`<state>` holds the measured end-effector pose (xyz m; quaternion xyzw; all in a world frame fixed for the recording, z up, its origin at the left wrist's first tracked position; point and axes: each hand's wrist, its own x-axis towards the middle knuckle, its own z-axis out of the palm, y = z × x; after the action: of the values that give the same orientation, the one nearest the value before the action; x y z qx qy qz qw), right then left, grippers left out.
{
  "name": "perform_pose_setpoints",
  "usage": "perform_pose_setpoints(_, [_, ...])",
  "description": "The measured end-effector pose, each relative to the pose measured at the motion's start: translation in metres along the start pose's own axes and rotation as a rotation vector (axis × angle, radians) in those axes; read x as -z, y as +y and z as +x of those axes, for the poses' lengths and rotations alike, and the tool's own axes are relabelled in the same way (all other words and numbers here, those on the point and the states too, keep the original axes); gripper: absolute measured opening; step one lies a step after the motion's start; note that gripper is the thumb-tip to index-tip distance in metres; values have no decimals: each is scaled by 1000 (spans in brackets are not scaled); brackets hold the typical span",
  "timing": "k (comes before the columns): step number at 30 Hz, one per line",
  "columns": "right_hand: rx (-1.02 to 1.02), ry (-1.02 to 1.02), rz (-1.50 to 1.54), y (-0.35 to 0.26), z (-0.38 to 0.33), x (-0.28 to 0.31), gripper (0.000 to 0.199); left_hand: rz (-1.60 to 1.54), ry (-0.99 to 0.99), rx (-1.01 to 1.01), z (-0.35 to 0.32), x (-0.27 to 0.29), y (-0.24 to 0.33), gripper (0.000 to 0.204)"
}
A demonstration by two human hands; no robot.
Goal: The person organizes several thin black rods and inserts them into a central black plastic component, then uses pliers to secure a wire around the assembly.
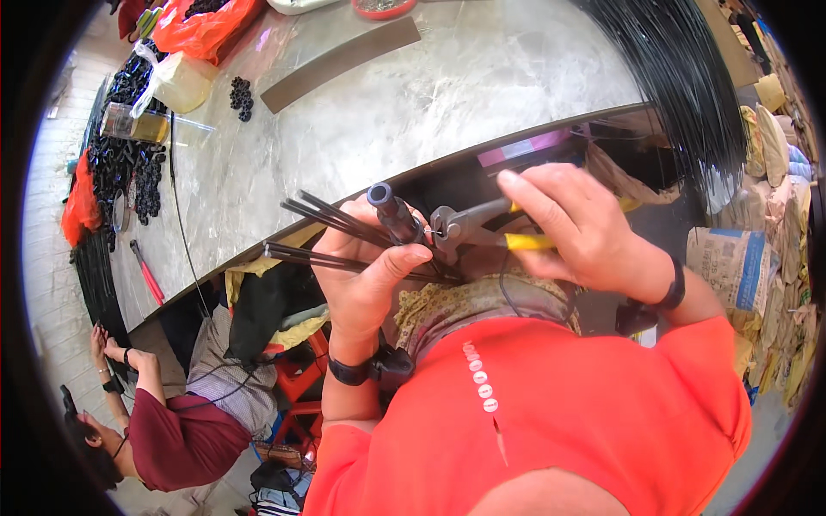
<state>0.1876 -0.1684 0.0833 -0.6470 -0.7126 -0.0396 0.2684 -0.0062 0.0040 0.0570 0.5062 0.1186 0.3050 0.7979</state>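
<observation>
My left hand (366,275) is closed around a short black tube (396,217), its round open end tilted up. Several thin black rods (331,261) stick out to the left through and beside the fingers of that hand. In my right hand (585,228) is a pair of pliers (473,222) with yellow handles, the fingers wrapped over the grips. The plier jaws meet a small bit of thin wire at the side of the tube, near its lower part. My palm hides the tube's lower end.
Beyond my hands is a grey metal-topped table (344,138) with a dark curved strip (340,64), black small parts (242,99) and red-handled pliers (148,273). Long black rods (662,69) hang over its right end. A co-worker (189,430) sits at the left.
</observation>
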Motion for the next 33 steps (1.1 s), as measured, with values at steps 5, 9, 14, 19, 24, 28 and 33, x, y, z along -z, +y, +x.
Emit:
perform_pose_setpoints(5, [-144,-66,-75,-18,-18,9,51,71,-25,-30,7,-11,-3,35])
perform_pose_setpoints(9, [-646,-450,777,-20,-17,24,35,-28,-96,-39,10,-13,-11,35])
perform_pose_setpoints(14, [-849,-755,1479,2,-18,4,30,-5,-141,2,17,-9,-14,34])
perform_pose_setpoints(19, [-490,-213,669,-5,-17,-4,52,84,-13,37,17,-8,-7,31])
perform_pose_setpoints(24, [-70,140,-238,-8,-17,-2,67,121,53,-17,10,-11,-5,31])
perform_pose_setpoints(28, [-160,62,-247,-18,-32,-14,69,96,44,-26,10,-12,-10,32])
perform_pose_setpoints(33, [-303,-21,62,-31,-31,-12,54,100,-22,-29,12,-5,-11,32])
